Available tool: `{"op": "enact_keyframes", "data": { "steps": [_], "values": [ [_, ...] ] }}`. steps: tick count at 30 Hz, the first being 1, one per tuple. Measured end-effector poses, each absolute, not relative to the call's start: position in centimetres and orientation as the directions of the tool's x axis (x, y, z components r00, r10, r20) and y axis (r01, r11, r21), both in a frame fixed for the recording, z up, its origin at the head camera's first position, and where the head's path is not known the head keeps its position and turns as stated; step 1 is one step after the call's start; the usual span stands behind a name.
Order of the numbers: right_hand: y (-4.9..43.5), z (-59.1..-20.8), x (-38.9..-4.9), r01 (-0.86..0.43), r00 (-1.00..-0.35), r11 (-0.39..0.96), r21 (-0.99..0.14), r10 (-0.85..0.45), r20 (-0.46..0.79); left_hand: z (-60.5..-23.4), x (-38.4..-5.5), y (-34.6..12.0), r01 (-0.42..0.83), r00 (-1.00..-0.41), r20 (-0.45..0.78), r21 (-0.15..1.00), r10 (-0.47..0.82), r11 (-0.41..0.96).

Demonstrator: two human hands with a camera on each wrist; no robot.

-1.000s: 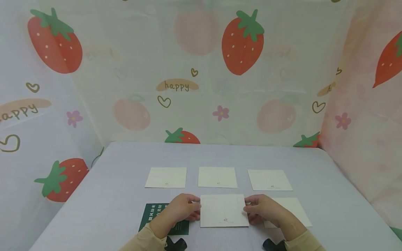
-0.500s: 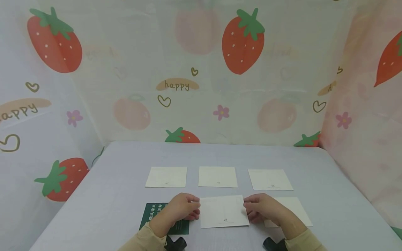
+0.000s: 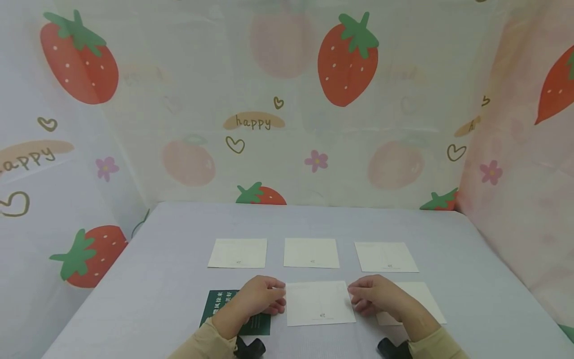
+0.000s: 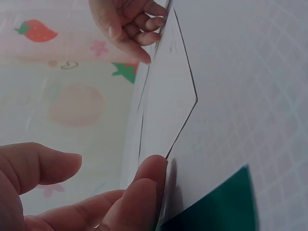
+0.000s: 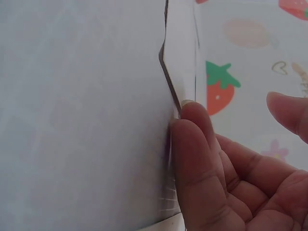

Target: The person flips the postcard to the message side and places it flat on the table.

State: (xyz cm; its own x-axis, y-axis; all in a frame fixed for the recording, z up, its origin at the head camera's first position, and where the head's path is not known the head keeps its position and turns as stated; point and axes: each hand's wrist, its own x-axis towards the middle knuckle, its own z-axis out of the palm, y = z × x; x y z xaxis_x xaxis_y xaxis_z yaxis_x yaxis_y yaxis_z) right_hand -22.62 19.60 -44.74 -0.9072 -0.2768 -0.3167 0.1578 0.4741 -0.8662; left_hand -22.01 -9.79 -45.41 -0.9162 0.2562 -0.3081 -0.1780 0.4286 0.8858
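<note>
A white card (image 3: 320, 301) with a small print near its front edge lies on the table between both hands. My left hand (image 3: 261, 298) is at its left edge, over part of a dark green card (image 3: 257, 326) with white lettering. At the right edge is my right hand (image 3: 381, 298), partly covering another white card (image 3: 419, 299). In the left wrist view, the left fingertips (image 4: 153, 168) reach the card's corner, and the thumb stands apart. The right wrist view shows the right fingertips (image 5: 192, 113) against the card's edge, with the thumb away from it.
Three more white cards, a left one (image 3: 237, 253), a middle one (image 3: 311, 253) and a right one (image 3: 386, 257), lie in a row farther back. Strawberry-printed curtains (image 3: 287, 149) enclose the white table (image 3: 179, 234) at the back and sides.
The middle white card has come down slightly and now lies flatter, its far edge a little nearer. The right thumb has drawn off its edge; the left hand has barely moved.
</note>
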Motion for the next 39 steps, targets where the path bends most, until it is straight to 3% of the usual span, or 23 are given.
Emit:
{"op": "enact_keyframes", "data": {
  "steps": [21, 39],
  "values": [
    [16.2, -43.2, -24.3, 0.063, -0.905, 0.427, -0.902, -0.356, -0.232, -44.3, -23.0, -13.6, -0.08, -0.948, -0.197, 0.907, 0.249, 0.413],
    [10.6, -43.7, -24.9, 0.023, -0.857, 0.382, -0.924, -0.468, -0.215, -43.5, -22.2, -17.2, -0.163, -0.962, -0.244, 0.87, 0.12, 0.465]
  ]
}}
